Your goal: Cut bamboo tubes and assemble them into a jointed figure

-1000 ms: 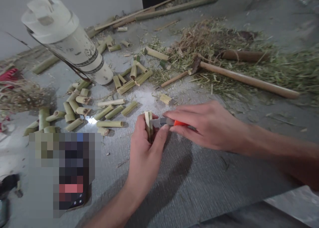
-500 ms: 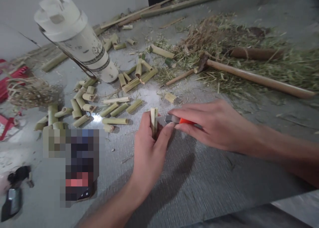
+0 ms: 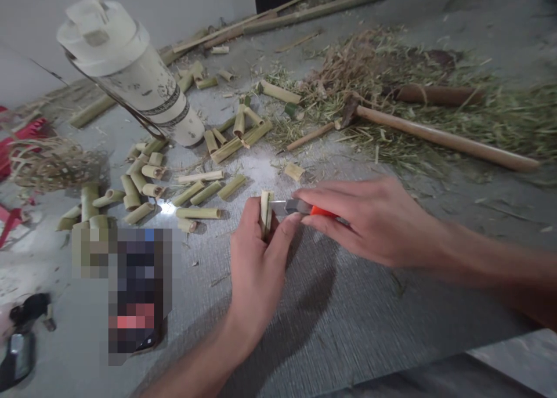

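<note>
My left hand (image 3: 261, 253) is closed around a short piece of bamboo (image 3: 266, 209), which stands nearly upright between the fingers. A utility knife (image 3: 300, 207) with an orange and grey handle lies in the grip of my right hand (image 3: 361, 215). Its blade points left and meets the bamboo's side; how deep it sits I cannot tell. The left thumb rests close to the front of the knife. Just beyond the hands a short cut bamboo piece (image 3: 294, 172) lies on the grey table (image 3: 391, 328).
Several bamboo pieces (image 3: 198, 213) lie left of my hands. Behind them stands a white bottle (image 3: 130, 73). A hammer (image 3: 439, 132) rests on green shavings (image 3: 404, 154) at right. Keys (image 3: 30, 308) and a blurred-out phone (image 3: 150, 341) lie at front left.
The view has shifted slightly. Both hands keep their grips, and a little more of the knife blade shows beside the bamboo, which is turned slightly.
</note>
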### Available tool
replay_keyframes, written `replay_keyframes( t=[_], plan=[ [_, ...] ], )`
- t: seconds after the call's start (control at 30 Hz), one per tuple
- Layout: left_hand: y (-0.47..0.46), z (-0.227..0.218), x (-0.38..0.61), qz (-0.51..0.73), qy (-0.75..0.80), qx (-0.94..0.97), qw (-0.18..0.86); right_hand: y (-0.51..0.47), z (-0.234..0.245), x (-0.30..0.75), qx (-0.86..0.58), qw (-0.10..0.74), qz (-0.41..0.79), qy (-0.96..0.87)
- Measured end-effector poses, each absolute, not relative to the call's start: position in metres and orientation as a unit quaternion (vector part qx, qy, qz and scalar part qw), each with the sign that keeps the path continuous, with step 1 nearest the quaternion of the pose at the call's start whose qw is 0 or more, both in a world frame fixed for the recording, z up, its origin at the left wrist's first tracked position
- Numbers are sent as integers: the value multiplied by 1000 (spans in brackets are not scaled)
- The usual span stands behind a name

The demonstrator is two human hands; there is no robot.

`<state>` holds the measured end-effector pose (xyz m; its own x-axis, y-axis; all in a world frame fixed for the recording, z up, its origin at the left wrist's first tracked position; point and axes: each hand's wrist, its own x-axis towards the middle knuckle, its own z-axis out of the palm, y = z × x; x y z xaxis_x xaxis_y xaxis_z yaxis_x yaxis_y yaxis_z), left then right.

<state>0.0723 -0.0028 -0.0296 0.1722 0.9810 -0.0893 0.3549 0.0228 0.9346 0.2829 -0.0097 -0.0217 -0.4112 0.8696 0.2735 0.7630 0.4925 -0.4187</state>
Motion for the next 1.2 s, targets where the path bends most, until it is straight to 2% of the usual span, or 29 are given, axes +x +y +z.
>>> replay_keyframes(
  t=[0.33,0.5,0.77,1.2],
  plan=[
    [-5,-28,76,360,534,597,478,-13,-25,284,-488,231,45,-840],
    [-4,-28,78,367,524,574,511,-12,-37,289,-468,255,25,-846],
    [0,-30,73,381,478,530,588,-10,-44,293,-446,243,-11,-861],
    [2,-26,72,368,467,505,625,-10,-45,294,-437,247,-14,-864]
  ],
)
